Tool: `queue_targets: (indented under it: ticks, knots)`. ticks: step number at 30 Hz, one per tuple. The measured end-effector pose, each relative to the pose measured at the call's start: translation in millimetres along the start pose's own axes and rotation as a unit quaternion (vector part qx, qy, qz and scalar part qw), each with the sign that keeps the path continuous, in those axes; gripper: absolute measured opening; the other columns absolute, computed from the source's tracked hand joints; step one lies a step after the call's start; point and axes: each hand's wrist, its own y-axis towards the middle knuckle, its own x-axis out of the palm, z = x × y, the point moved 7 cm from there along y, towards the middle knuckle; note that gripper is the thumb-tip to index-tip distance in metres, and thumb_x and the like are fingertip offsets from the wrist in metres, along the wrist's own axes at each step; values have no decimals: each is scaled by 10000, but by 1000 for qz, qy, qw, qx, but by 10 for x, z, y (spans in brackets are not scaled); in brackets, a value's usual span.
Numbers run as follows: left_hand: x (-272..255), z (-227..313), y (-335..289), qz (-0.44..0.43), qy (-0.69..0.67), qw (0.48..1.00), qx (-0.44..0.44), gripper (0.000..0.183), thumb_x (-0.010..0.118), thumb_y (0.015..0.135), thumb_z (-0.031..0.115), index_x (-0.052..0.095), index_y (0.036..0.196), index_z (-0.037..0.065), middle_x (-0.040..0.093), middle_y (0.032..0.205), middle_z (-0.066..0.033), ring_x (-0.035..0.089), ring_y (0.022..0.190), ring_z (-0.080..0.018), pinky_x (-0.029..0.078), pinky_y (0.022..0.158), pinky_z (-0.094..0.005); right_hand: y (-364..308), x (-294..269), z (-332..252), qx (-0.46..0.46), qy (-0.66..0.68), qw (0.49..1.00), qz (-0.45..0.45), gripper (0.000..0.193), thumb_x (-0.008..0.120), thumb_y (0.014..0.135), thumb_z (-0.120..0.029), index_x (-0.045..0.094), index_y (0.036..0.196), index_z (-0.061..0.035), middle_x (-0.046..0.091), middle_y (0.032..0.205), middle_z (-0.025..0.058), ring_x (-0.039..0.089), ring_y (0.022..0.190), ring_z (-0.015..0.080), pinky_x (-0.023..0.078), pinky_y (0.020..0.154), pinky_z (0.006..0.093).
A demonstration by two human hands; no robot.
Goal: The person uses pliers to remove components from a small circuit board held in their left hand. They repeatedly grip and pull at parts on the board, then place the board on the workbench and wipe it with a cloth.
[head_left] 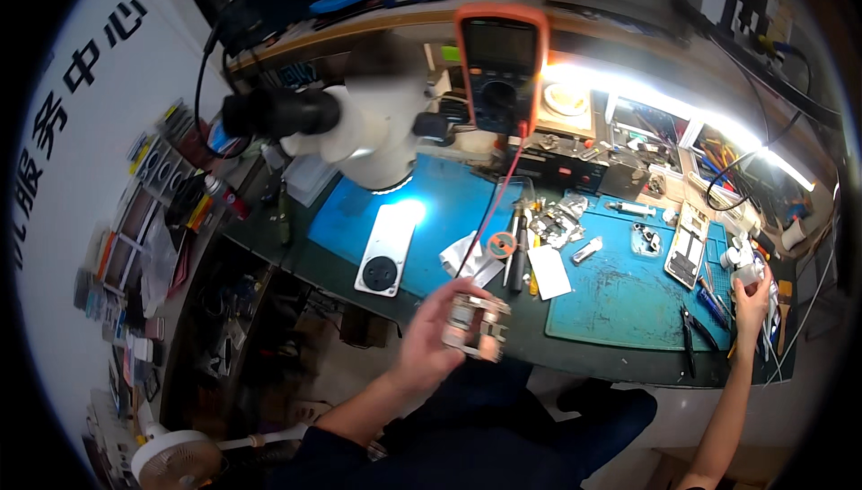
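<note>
At the workbench edge, a small metal frame (476, 326) is pinched in the left hand (433, 333).
It is held in the air just in front of the blue mat (620, 297), fingers pressed against its side. Far to the right, a white bottle (748, 267) is gripped by the right hand (751, 303) near the pliers (690, 333).

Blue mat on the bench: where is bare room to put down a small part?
Bare patches: the blue mat between the white card and the cutters; also between the white phone and the multimeter. Crowded around the tweezers.
</note>
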Motion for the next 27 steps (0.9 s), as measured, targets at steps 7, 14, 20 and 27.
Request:
queue_targets:
  ticks: [7, 14, 20, 27]
  knots:
    - [-793, 654, -739, 145, 108, 979, 91, 800, 693, 793, -85, 364, 1512, 41, 472, 1453, -119, 474, 1355, -216, 355, 1192, -376, 16, -382, 209, -8, -35, 992, 120, 784, 704, 901, -69, 299, 1568, 8, 498, 1493, 249, 526, 1356, 321, 418, 1121, 418]
    - [-1420, 1123, -1253, 214, 159, 953, 145, 799, 723, 803, -49, 363, 1512, 20, 470, 1467, -135, 480, 1354, -231, 351, 1193, -384, -2563, 1000, -3499, -291, 38, 947, -128, 212, 693, 917, -75, 697, 1128, -60, 696, 896, 86, 695, 801, 229, 557, 711, 342]
    - [-1712, 1249, -1580, 241, 169, 941, 166, 819, 752, 802, 39, 354, 1517, 11, 457, 1480, -149, 475, 1359, -253, 351, 1187, -402, -3348, 2790, -5218, -299, -145, 911, -243, 852, 682, 846, -666, 589, 1356, 10, 670, 970, 152, 653, 865, 266, 567, 693, 368]
    - [-1823, 1233, -1193, 186, 227, 935, 201, 760, 588, 798, -42, 366, 1523, 5, 470, 1497, -172, 465, 1396, -272, 348, 1194, -419, -3421, 3081, -5269, -272, -201, 914, -224, 874, 765, 763, -490, 528, 1415, 42, 610, 1060, 167, 573, 1041, 290, 540, 783, 415]
